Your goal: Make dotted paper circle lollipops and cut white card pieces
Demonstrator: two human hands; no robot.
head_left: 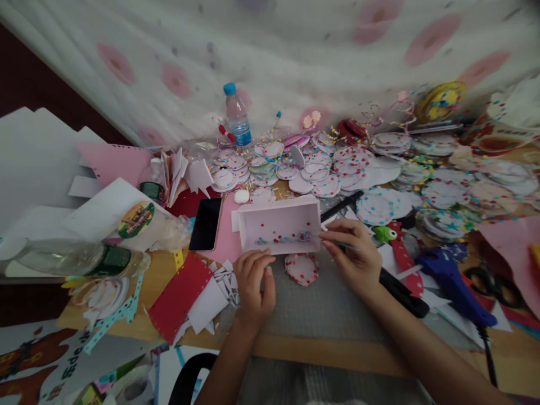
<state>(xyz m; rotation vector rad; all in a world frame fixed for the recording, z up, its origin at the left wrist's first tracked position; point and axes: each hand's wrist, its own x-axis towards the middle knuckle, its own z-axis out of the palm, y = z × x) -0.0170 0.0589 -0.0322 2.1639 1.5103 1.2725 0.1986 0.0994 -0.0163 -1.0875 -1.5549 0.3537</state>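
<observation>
A shallow white open box (280, 216), made of paper or card, sits tilted toward me above a grey mat. Small red and blue confetti pieces lie along its lower inside. My left hand (255, 281) has its fingers curled over the front left edge of the box. At the right edge, my right hand (354, 253) pinches a thin stick-like tool (343, 246), possibly tweezers, whose tip points at the box; the tip itself is hard to make out. Just below the box lies a round white paper disc (301, 269) edged with red dots.
Piles of decorated paper discs (352, 160) fill the back. A water bottle (238, 115) stands behind them. Left are a phone (206, 224), red card (180, 297) and a lying bottle (84, 257). A blue glue gun (455, 287) and scissors (493, 284) lie right.
</observation>
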